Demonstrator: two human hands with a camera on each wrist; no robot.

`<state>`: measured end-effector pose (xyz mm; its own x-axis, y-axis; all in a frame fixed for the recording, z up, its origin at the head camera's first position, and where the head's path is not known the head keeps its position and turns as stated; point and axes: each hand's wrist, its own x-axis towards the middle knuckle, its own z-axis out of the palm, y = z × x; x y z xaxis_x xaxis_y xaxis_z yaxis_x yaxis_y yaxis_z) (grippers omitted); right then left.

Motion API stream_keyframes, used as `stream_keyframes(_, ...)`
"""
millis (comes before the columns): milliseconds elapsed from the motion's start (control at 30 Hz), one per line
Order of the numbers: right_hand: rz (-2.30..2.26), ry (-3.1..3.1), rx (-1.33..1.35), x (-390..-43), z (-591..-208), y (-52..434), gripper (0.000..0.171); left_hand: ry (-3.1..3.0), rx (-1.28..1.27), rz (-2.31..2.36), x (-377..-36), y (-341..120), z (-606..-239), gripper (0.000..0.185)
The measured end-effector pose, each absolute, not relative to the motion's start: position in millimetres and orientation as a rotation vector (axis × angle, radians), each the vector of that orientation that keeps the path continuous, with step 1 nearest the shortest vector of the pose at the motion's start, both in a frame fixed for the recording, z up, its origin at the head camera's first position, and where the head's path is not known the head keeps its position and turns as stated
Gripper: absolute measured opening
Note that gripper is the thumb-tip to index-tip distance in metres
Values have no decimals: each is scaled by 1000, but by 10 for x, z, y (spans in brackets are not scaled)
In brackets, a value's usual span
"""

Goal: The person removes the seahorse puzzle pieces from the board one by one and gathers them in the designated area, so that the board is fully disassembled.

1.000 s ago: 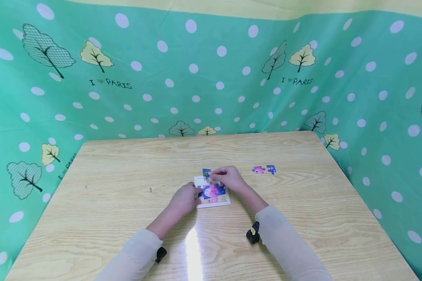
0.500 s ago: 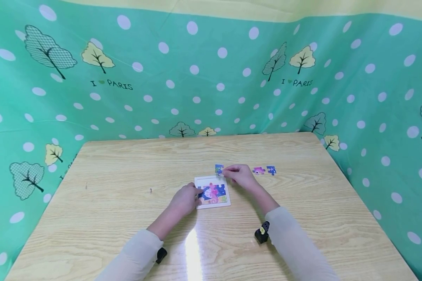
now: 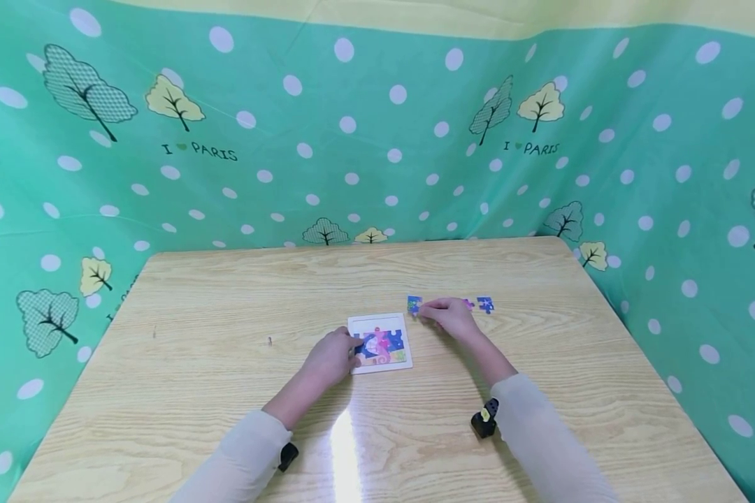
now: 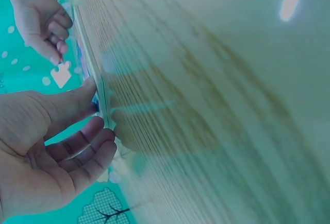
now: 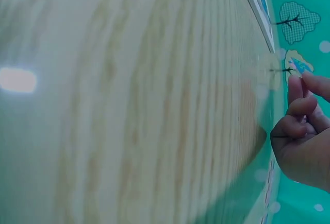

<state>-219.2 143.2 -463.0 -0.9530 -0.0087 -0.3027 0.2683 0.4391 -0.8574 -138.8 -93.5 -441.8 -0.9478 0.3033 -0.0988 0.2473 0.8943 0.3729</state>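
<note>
A white jigsaw tray lies on the table, its lower part filled with a partly assembled pink seahorse picture. My left hand holds the tray's left edge, thumb over the rim and fingertips against its side in the left wrist view. Right of the tray, my right hand pinches a blue jigsaw piece between thumb and fingertips. That piece's pale back faces the left wrist camera, held off the table. Behind the right hand lie a pink piece, mostly hidden, and another blue piece.
The wooden table extends widely around the tray. A green patterned curtain hangs along its back and sides. A tiny dark mark or object shows left of the tray.
My right hand has carried the blue piece from above the tray to the right, and now partly covers the loose pink piece. The left hand has stayed on the tray.
</note>
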Motion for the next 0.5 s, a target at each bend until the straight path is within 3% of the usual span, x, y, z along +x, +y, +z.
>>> stream_keyframes(500,-1509,2386,320,-2182,-4635,1554,25,2889,377,543,-1393,-923,-4427,38)
